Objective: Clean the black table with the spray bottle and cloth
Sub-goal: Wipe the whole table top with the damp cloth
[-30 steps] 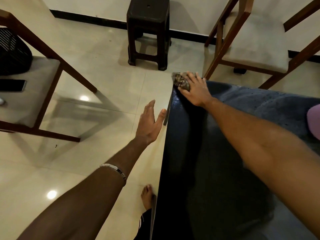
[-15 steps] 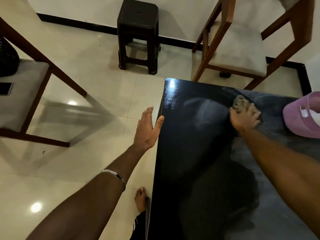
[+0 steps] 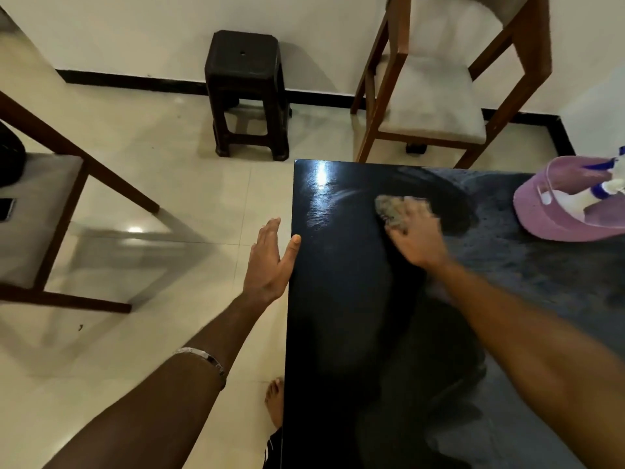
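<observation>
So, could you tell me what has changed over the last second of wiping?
The right hand swept the cloth from the black table's far left corner rightward, then partway back left. The left hand stayed flat at the table's left edge; the pink basket stayed put.

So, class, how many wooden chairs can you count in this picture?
2: one wooden chair stands beyond the black table's far edge, another at left, cut off by the frame. More may be out of view.

No text, label, brand, number or sign can be read anywhere in view; the spray bottle (image 3: pixel 608 187) in the pink basin (image 3: pixel 541 218) shows no legible lettering.
</observation>
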`<state>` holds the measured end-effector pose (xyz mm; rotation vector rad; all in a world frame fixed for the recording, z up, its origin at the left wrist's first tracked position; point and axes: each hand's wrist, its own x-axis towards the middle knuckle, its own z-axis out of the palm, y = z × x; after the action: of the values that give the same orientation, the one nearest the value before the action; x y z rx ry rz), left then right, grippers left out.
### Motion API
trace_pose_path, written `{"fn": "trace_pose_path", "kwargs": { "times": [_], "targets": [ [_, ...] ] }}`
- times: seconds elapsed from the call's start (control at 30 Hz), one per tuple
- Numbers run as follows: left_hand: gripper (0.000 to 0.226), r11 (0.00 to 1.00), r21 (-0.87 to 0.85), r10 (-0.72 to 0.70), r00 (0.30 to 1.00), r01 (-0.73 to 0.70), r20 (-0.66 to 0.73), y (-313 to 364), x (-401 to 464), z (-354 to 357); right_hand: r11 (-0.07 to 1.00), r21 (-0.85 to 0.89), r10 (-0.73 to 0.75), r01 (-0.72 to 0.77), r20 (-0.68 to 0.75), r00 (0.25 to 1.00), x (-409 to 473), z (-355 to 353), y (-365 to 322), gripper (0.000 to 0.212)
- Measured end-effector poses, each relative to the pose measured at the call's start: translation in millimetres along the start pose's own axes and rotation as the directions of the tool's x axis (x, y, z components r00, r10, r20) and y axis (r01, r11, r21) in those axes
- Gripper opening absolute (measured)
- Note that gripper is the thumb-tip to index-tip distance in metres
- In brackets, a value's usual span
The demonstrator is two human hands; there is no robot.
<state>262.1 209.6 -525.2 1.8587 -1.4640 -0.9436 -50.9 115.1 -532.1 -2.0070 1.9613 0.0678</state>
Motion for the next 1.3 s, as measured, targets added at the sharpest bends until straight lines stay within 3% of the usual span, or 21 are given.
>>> {"fn": "trace_pose_path", "kwargs": {
  "times": [0.1,0.2,0.27,0.4,0.47,0.6,0.73,0.83,0.93,1.03,1.13,1.2,1.3],
  "targets": [
    [0.102,1.0,-0.002,0.005,1.0,-0.005,0.002,-2.1,-0.6,2.6,0.939,0.064,0.332,-0.337,0.073,0.94,3.5,-20.5,43.7,0.072],
    [0.105,1.0,0.017,0.006,1.0,-0.006,0.008,1.7,1.7,7.7,0.865,0.1,0.483,-0.493,0.11,0.869,18.3,-19.7,36.3,0.074],
    [0.105,1.0,0.022,0.014,1.0,-0.014,0.012,6.9,3.5,9.4,0.853,0.113,0.499,-0.509,0.106,0.86,30.0,-15.5,8.4,0.076],
    [0.099,0.999,0.043,0.014,1.0,-0.015,0.019,11.5,11.9,10.8,0.983,-0.018,0.185,-0.184,0.076,0.98,52.0,0.8,-68.4,0.077],
    [0.095,0.998,0.052,0.026,1.0,-0.027,0.017,12.2,15.0,10.7,0.997,-0.074,-0.009,0.017,0.102,0.995,53.9,12.7,-113.2,0.076],
    [0.084,0.994,0.038,0.101,0.995,-0.1,-0.025,10.2,15.6,7.5,0.901,-0.192,-0.353,0.389,0.197,0.915,23.6,35.5,-178.9,0.078],
    [0.084,0.992,0.056,0.112,0.993,-0.11,-0.041,5.7,11.4,5.6,0.829,-0.111,-0.526,0.549,0.18,0.831,-7.0,40.6,-139.7,0.071],
    [0.091,0.996,0.066,0.066,0.998,-0.065,-0.009,10.1,0.5,7.7,0.925,-0.086,-0.364,0.37,0.075,0.928,-29.8,33.6,-66.7,0.073],
    [0.089,0.995,0.048,0.082,0.997,-0.083,0.008,15.0,-9.7,12.9,1.0,-0.028,-0.003,0.002,-0.049,0.999,-52.6,18.7,20.1,0.069],
    [0.086,0.993,0.058,0.097,0.995,-0.099,0.04,18.3,-21.2,16.5,0.937,0.061,0.348,-0.344,-0.091,0.933,-82.0,13.1,69.7,0.069],
    [0.084,0.985,0.137,0.096,0.992,-0.107,0.087,20.4,-35.6,15.7,0.814,0.147,0.574,-0.562,-0.055,0.817,-100.7,23.4,41.1,0.069],
    [0.079,0.978,0.179,0.09,0.99,-0.108,0.11,19.9,-45.1,14.5,0.821,0.141,0.561,-0.553,-0.024,0.827,-109.3,32.7,-4.7,0.069],
    [0.074,0.973,0.209,0.069,0.989,-0.095,0.129,17.8,-59.7,10.2,0.957,0.028,0.288,-0.288,0.015,0.958,-138.0,56.5,-82.4,0.074]
  ]
}}
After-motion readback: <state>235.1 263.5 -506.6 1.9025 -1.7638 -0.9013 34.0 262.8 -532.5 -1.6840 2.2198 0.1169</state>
